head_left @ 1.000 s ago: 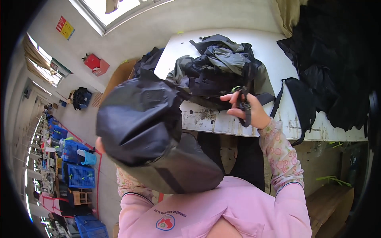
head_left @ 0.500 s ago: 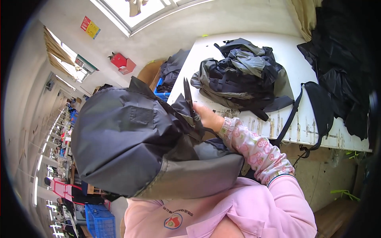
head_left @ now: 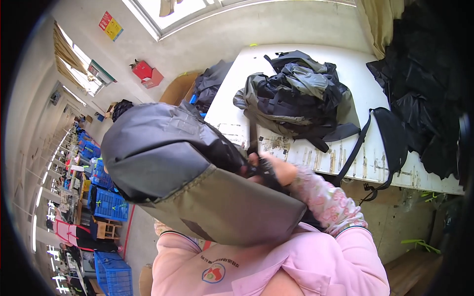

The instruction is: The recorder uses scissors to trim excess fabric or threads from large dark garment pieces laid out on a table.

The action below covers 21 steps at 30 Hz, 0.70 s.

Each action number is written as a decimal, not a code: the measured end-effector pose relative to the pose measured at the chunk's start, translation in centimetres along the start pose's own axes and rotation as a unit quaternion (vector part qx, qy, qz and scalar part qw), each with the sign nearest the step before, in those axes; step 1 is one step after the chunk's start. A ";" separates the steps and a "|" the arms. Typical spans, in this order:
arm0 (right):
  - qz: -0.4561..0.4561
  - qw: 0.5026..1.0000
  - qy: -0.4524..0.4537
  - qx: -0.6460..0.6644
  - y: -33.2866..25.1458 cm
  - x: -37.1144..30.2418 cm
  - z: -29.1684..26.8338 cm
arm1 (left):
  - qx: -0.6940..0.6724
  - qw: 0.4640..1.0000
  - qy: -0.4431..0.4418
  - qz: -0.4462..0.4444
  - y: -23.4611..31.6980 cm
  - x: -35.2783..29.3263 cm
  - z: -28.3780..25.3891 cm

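A large black bag with an olive-grey panel and a stitched seam stands bulging in front of my chest. At its right side my right hand is closed around dark scissors, blades up and smeared by motion. Its fingers are close to the bag's black folds, and I cannot tell whether the blades touch the fabric. My left hand is hidden behind the bag; only a bit of its patterned cuff shows at the lower left.
A white table stands ahead, bearing a heap of grey and black bags. A black strapped piece hangs over its front edge, beside dark fabric. Blue crates and a person in pink are at the left.
The bag has turned and tipped, showing more of its olive-grey panel. My right hand has moved right and down with the scissors. The view has shifted slightly.
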State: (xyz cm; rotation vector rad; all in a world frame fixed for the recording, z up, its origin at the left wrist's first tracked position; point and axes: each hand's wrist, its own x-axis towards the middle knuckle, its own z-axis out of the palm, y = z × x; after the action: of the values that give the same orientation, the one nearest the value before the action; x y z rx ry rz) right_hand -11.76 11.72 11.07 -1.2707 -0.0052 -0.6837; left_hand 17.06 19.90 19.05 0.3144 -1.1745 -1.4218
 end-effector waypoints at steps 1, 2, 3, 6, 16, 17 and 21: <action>-0.044 0.997 0.022 -0.062 -0.3 -1.2 -1.6 | -0.002 1.000 -0.004 -0.001 0.9 0.7 -0.8; 0.028 0.980 0.111 0.164 -2.9 -2.9 -1.5 | -0.008 1.000 -0.005 0.000 1.3 0.7 -2.1; 0.014 0.993 0.119 -0.022 -6.2 -4.5 -2.8 | -0.010 1.000 -0.004 0.001 1.8 1.1 -2.9; -0.020 0.967 0.165 -0.191 -11.6 -11.0 -6.0 | -0.021 1.000 -0.008 0.007 2.0 4.9 -5.2; 0.215 0.821 0.290 -0.443 -16.0 -17.1 -4.0 | 0.247 0.880 0.163 -0.370 -16.0 8.7 -14.8; 0.207 0.812 0.342 -0.426 -14.3 -17.7 -5.3 | 0.396 0.836 0.172 -0.339 -18.1 8.6 -15.9; 0.255 0.780 0.420 -0.388 -7.2 -22.3 -7.8 | 0.713 0.698 0.054 -0.024 -20.2 8.5 -12.5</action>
State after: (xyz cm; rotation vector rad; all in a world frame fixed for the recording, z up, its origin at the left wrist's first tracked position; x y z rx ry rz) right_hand -35.87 14.36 6.60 -1.5237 1.4487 -0.7385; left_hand 12.48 2.47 1.35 1.4731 -1.9705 -0.1922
